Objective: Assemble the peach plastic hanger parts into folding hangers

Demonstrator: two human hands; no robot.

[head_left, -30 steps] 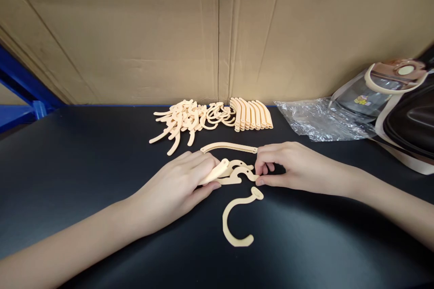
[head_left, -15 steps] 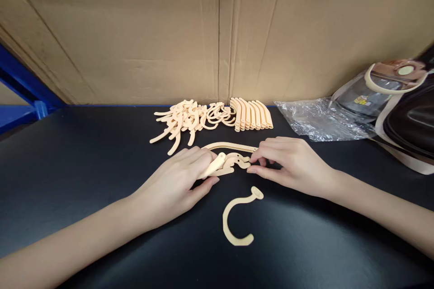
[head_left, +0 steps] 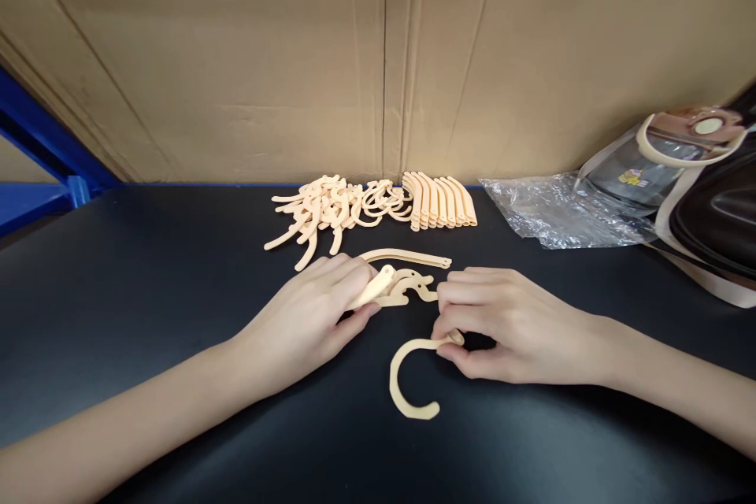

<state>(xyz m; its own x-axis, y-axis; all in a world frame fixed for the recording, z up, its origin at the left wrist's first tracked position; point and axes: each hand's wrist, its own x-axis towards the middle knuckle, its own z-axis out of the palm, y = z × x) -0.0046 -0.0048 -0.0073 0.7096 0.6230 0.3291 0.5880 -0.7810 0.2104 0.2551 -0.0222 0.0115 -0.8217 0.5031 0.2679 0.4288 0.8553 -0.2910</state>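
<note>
Hook (head_left: 394, 379) pinched at disc end, bar (head_left: 378, 284) held in left hand (head_left: 319, 303)

Pickup of hook seems to be the step in hand. Thumb and fingers of right hand (head_left: 502, 327) are closed on its disc end; the curve is left free, bowed leftward. Whether it is clear of the table (head_left: 354, 449) can't be told. Bar is gripped under left hand's curled fingers, holed tip exposed; flat parts (head_left: 426, 293) beside it are partly covered. Next, by judgement, a firm pinch and gentle lift are called for, left hand kept steady. Both hands are held palm-down, forearms angled inward.
</note>
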